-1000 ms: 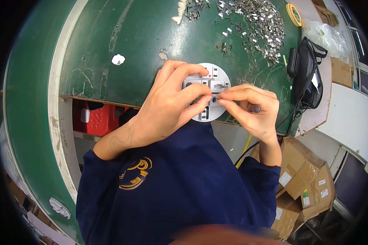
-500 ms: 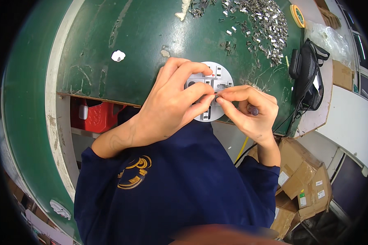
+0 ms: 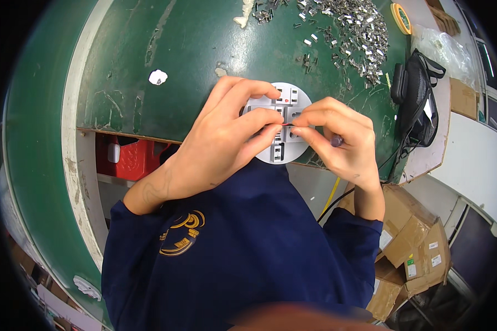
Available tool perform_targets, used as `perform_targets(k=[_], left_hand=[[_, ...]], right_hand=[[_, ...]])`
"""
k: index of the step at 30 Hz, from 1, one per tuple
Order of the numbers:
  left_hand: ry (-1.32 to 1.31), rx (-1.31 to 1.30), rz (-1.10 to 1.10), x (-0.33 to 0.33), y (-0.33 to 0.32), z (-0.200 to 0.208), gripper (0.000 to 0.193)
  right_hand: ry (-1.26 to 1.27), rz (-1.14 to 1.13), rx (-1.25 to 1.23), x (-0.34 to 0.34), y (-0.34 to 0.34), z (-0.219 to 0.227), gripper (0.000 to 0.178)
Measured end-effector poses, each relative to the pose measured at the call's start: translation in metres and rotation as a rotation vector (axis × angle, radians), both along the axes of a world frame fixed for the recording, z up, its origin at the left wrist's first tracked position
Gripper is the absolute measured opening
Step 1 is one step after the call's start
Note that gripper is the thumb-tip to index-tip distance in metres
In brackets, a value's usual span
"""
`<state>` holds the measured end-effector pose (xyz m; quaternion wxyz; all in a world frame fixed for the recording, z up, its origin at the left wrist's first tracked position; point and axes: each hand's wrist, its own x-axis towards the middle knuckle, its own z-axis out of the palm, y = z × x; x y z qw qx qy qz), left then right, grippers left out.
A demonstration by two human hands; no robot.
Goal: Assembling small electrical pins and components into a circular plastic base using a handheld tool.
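Note:
A round, pale grey plate (image 3: 301, 148) with rectangular slots and raised blocks lies at the table's near edge, beneath my fingers. Between my two hands runs a short, thin red-and-dark piece (image 3: 286, 124), too small to name. My left hand (image 3: 222, 128) pinches its left end with thumb and forefinger, while another finger reaches toward the plate's upper blocks. Thumb and forefinger of my right hand (image 3: 342, 132) close on its right end. A dark, rounded handle end (image 3: 337, 141) sticks out from my right palm under the curled fingers; the rest of that tool is hidden.
Many small metal clips (image 3: 364, 44) are heaped at the far right of the green table (image 3: 188, 49). A tape roll (image 3: 401, 19) and a black bag (image 3: 422, 105) lie beyond. Cardboard boxes (image 3: 411, 231) stand low right; a red crate (image 3: 132, 159) sits under the tabletop.
My right hand has drawn slightly back from the plate's middle, and my left has shifted a little left. More of the plate and the red of the thin piece now show.

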<state>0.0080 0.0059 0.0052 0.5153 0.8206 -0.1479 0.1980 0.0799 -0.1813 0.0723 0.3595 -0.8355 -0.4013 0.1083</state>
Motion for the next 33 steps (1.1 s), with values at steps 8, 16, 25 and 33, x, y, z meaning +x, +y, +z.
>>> perform_targets(k=[8,16,25,33], left_hand=[[-0.047,-0.021,0.025,-0.001,0.001,-0.004,0.020],[-0.043,-0.034,0.055,-0.001,-0.001,-0.005,0.021],[-0.048,-0.057,0.103,-0.003,-0.005,-0.006,0.023],[-0.001,-0.106,0.102,-0.006,-0.005,-0.007,0.022]], right_hand=[[-0.107,0.129,-0.069,0.006,0.005,-0.005,0.015],[-0.059,0.142,-0.165,0.008,0.012,0.001,0.015],[0.062,0.124,-0.175,0.011,0.020,0.007,0.013],[0.010,0.086,-0.121,0.006,0.013,0.001,0.011]])
